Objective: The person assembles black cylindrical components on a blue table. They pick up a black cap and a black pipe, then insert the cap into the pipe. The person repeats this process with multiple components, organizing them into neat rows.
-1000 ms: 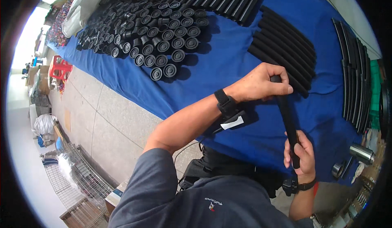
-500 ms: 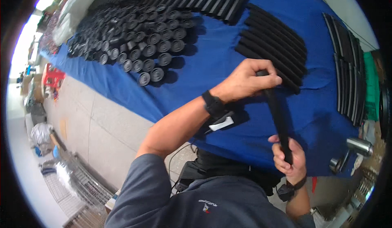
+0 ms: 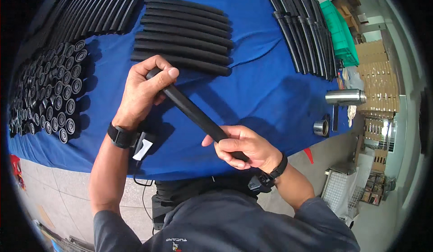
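A black tube (image 3: pixel 196 114) slants over the blue-covered table between my two hands. At its upper end my left hand (image 3: pixel 143 85) is closed, thumb and fingers around the tip. My right hand (image 3: pixel 247 147) grips the lower end, nearer my body, with the thumb along the tube. Just beyond my left hand, several similar black tubes (image 3: pixel 185 36) lie side by side on the cloth. To the left stands a crowd of short round black pieces (image 3: pixel 58 87) with ringed ends.
More long black tubes (image 3: pixel 103 9) lie at the far left, and glossier black tubes (image 3: pixel 300 31) at the far right beside a green crate (image 3: pixel 339 34). A steel bottle (image 3: pixel 343 97) and a steel cup (image 3: pixel 321 127) rest by the right edge of the blue cloth (image 3: pixel 279 103).
The view has turned to the right, so the table's things appear further left. Both hands still grip the tube, which now slants more across the picture.
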`<state>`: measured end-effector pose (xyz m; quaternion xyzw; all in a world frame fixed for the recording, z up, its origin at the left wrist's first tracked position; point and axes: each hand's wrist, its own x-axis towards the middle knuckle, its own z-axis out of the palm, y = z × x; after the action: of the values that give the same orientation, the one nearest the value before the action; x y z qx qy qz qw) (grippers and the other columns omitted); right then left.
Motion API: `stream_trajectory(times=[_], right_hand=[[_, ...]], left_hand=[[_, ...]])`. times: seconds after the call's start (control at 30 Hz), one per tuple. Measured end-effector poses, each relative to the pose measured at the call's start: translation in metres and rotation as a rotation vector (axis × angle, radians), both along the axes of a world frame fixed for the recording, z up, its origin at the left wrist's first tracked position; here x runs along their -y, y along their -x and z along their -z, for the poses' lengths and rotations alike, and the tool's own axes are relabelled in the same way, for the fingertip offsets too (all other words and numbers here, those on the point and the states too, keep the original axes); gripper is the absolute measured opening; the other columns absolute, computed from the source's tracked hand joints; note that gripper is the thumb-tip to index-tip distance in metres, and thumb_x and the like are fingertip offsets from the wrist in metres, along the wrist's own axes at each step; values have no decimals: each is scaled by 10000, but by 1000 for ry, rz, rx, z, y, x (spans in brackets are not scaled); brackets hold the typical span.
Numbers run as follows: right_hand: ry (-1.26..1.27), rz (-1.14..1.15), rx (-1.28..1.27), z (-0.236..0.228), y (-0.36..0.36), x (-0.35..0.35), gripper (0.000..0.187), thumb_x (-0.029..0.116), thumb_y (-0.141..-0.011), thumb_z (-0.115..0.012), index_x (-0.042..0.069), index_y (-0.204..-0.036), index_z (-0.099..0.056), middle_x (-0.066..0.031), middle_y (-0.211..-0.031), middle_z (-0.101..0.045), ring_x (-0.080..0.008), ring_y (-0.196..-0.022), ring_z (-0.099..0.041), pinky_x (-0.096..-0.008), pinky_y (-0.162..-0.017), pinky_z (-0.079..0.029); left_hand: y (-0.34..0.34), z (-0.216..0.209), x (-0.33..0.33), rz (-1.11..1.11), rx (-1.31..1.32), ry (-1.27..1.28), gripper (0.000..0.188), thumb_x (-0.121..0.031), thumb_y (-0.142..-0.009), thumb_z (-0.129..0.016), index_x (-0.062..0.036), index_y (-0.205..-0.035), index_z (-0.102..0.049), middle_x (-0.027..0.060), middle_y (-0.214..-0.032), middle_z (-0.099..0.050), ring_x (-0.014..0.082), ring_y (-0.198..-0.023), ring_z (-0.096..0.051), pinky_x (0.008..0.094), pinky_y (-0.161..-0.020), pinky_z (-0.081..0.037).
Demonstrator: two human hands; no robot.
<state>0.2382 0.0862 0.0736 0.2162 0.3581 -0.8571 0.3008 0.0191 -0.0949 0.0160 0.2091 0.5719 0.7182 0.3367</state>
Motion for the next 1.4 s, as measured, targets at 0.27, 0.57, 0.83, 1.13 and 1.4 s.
stream_trajectory(times=[0.27,0.57,0.83,1.13,1.4], right_hand=[[-1815,-164,-856,21,-5,16,383,186,-933,-724,-13,-1210,-550,-116,-798,-652,-273,-606,-691,-360,-502,-547],[-1279,-241,-578,13,-11,6,389,159,-926,-725,-7,-1232,-551,-73,-790,-604,-169,-558,-638,-317,-450,-498],[-1994,-289,-799,16,-10,15,450,121,-850,-746,0,-1235,-546,-126,-818,-626,-271,-626,-695,-376,-470,-539],[-739,-233,-159,-4,-1,-5,325,202,-955,-709,15,-1169,-551,-14,-759,-610,-108,-551,-605,-257,-477,-467],[-1338,-145,-607,14,-8,10,309,186,-921,-741,19,-1129,-582,-85,-743,-625,-166,-565,-627,-295,-506,-502]], left_hand=[[1,4,3,7,-15,71,210,-244,-950,-718,-89,-853,-615,-38,-805,-562,14,-555,-448,181,-442,-328],[-2,-2,-1,29,-15,97,191,-212,-931,-729,-90,-850,-606,-41,-799,-548,19,-548,-426,190,-445,-311],[-3,-2,-1,-5,-12,8,189,-170,-911,-763,-77,-833,-618,-45,-708,-561,12,-525,-456,183,-450,-316],[-2,-2,0,40,22,-5,201,-187,-912,-768,-79,-833,-618,-48,-677,-537,21,-516,-443,193,-447,-302],[-3,0,2,28,24,-69,187,-186,-916,-763,-82,-847,-625,-59,-665,-537,22,-532,-455,194,-462,-314]])
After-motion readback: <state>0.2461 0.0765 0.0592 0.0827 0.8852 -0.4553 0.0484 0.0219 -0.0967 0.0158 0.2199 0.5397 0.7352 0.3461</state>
